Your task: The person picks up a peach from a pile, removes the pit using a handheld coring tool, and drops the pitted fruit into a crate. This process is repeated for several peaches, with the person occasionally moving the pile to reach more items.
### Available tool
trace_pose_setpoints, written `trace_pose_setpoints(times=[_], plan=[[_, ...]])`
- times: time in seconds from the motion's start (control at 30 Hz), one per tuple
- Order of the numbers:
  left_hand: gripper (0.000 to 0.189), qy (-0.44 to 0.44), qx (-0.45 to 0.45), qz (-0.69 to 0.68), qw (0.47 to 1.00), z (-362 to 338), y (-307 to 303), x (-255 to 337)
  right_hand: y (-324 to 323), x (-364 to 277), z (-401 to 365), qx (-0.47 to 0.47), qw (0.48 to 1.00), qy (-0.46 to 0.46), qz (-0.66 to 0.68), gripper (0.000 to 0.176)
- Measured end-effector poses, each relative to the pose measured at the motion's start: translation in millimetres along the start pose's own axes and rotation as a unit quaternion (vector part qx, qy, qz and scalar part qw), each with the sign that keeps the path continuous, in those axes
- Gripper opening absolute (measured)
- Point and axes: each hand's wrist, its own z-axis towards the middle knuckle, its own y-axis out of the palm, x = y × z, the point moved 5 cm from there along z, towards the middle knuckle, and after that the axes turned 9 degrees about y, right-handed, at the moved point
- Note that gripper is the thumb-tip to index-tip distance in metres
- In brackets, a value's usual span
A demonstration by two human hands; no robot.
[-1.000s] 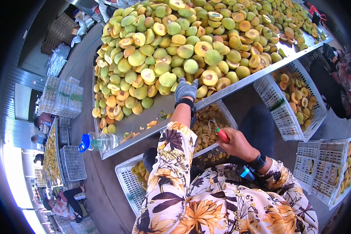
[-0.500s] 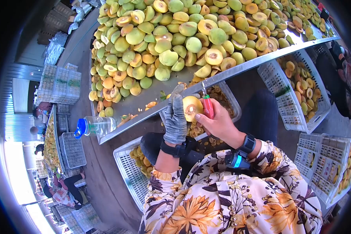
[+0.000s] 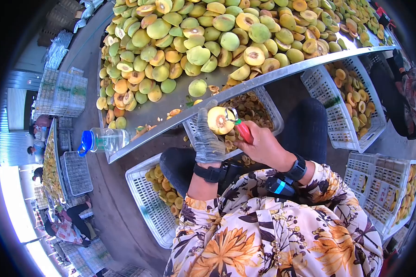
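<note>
A grey glove covers my left hand (image 3: 208, 138), which holds a halved yellow fruit (image 3: 218, 121) with its cut face turned up. Bare fingers of my right hand (image 3: 262, 145) are wrapped round the red handle of a pitting tool (image 3: 244, 131). The tool's curved metal tip meets the cut face near the fruit's centre. Both hands are just off the edge of a metal table (image 3: 282, 72), heaped with halved green and yellow fruit (image 3: 198, 55). Under my hands is a crate of fruit pieces (image 3: 259, 111).
A clear bottle with a blue cap (image 3: 104, 140) lies on the table's left corner. White crates of fruit stand at my left (image 3: 148, 217) and right (image 3: 337, 115), with another crate (image 3: 379, 184) lower right. Other people work at a far table on the left.
The tool's tip has moved from above the fruit onto its cut face. A whole-looking green fruit now lies on the table near its edge. The view has shifted slightly.
</note>
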Motion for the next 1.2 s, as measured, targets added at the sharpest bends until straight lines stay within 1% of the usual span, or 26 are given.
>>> trace_pose_setpoints(times=[0.03,0.07,0.1,0.13,0.2,0.23,0.27,0.3,0.33,0.43,0.5,0.53,0.63,0.67,0.77,0.8,0.83,0.87,0.9,0.93,0.97,1.0,1.07,1.13,1.2], plan=[[0.031,0.006,0.011,-0.041,0.999,0.3,-1.5,0.2,-2.3,-1.7,-0.9,0.0,1.0,0.001,-0.001,0.038],[0.03,0.012,0.023,-0.081,0.996,0.4,-1.6,1.6,-3.2,-0.3,-1.3,-0.02,0.999,0.041,0.005,0.038],[0.031,0.024,0.021,-0.068,0.997,2.0,-3.6,2.5,-3.0,2.8,-1.9,-0.04,0.996,0.081,0.011,0.038],[0.031,0.023,0.021,-0.068,0.997,1.3,-3.4,1.3,-2.8,6.4,-1.7,-0.039,0.996,0.083,0.012,0.038],[0.032,0.03,0.022,-0.066,0.997,-2.1,4.5,5.1,-4.6,10.0,-0.7,-0.011,0.999,0.039,0.024,0.036],[0.032,0.029,0.022,-0.066,0.997,-3.9,6.1,5.2,-4.9,11.5,-1.5,-0.016,0.999,0.044,0.027,0.035],[0.033,0.04,0.007,-0.013,0.999,-6.1,7.9,6.6,-4.4,12.9,-2.5,-0.015,0.999,0.045,0.026,0.035],[0.037,0.051,-0.007,0.04,0.998,-8.0,10.5,8.0,-3.9,11.3,-4.0,-0.005,1.0,0.01,0.004,0.032],[0.037,0.05,-0.009,0.04,0.998,-9.2,13.3,8.2,-4.1,8.8,-5.3,0.006,0.999,-0.026,-0.018,0.028],[0.038,0.055,-0.03,0.049,0.997,-15.8,29.6,12.8,-3.8,7.5,-5.5,-0.006,1.0,-0.006,-0.019,0.027],[0.039,0.122,-0.022,0.128,0.984,-23.2,43.4,25.2,-2.5,8.1,-5.1,-0.014,1.0,0.014,-0.019,0.027],[0.039,0.121,-0.024,0.127,0.984,-25.7,50.0,27.0,-1.6,9.8,-5.0,-0.024,0.999,0.032,-0.017,0.027],[0.037,0.173,-0.045,0.177,0.968,-32.4,67.3,35.1,-2.4,12.6,-5.3,-0.018,0.999,0.028,-0.03,0.027],[0.037,0.171,-0.047,0.176,0.968,-32.8,67.4,33.7,-3.3,12.7,-5.5,-0.015,0.999,0.03,-0.03,0.027],[0.043,0.154,-0.101,0.21,0.96,-33.8,71.4,27.0,-4.3,14.3,-7.6,-0.011,0.999,0.048,-0.015,0.026],[0.043,0.153,-0.102,0.209,0.96,-34.3,74.2,27.5,-4.1,15.9,-8.2,-0.01,0.998,0.058,-0.006,0.025],[0.038,0.238,-0.105,0.299,0.918,-37.1,80.7,36.3,-3.6,17.5,-8.4,-0.009,0.998,0.068,0.003,0.025],[0.036,0.319,-0.105,0.384,0.86,-41.0,87.9,44.1,-2.0,19.4,-8.4,-0.008,0.998,0.069,0.003,0.025],[0.036,0.318,-0.105,0.384,0.86,-39.9,86.0,41.3,1.9,21.4,-8.3,-0.022,0.997,0.065,0.02,0.024],[0.035,0.242,-0.091,0.282,0.924,-34.7,76.2,31.6,5.3,22.5,-8.7,-0.037,0.997,0.061,0.038,0.024],[0.035,0.161,-0.074,0.174,0.969,-29.9,67.5,21.6,6.6,22.7,-8.6,-0.038,0.997,0.062,0.038,0.024],[0.035,0.162,-0.072,0.175,0.968,-24.2,62.1,20.7,8.6,20.5,-7.5,-0.052,0.997,0.043,0.035,0.024],[0.031,0.07,-0.064,0.105,0.99,-12.4,50.0,15.2,12.8,16.8,-6.7,-0.07,0.997,0.024,0.032,0.024],[0.03,0.063,-0.048,0.113,0.99,-5.5,42.9,21.1,14.0,10.6,-3.6,-0.065,0.997,-0.012,-0.047,0.025],[0.031,-0.072,-0.123,0.074,0.987,0.7,31.6,14.5,16.0,7.9,0.4,-0.074,0.996,-0.028,-0.05,0.025]])
